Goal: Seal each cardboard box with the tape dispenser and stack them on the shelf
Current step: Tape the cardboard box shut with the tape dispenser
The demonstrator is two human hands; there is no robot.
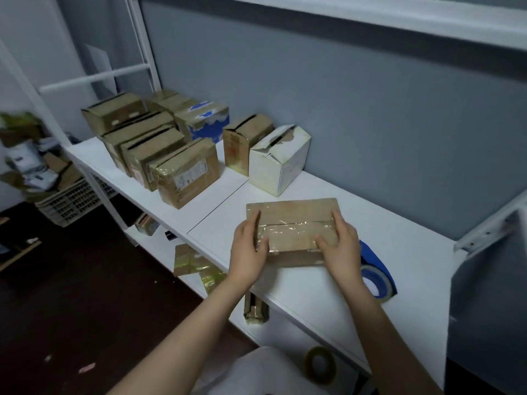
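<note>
Where both hands meet it, the box [296, 212] is flat brown cardboard, and glossy, wrinkled clear tape covers its top seam. The left hand [248, 249] lies on its left end and the right hand [339, 246] on its right end, with fingers nearly straight and thumbs pressing the tape. The box sits on the smooth white shelf [399, 252]. Just right of the right hand is the blue dispenser [376, 266]. Beyond the left hand stand brown boxes [159, 149] and a dented white box [279, 163]. The writing on one label [191, 172] is too small to read.

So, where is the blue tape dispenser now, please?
In the head view, the tape dispenser lies on the shelf, right of the nearest box, partly behind the right hand.
</note>
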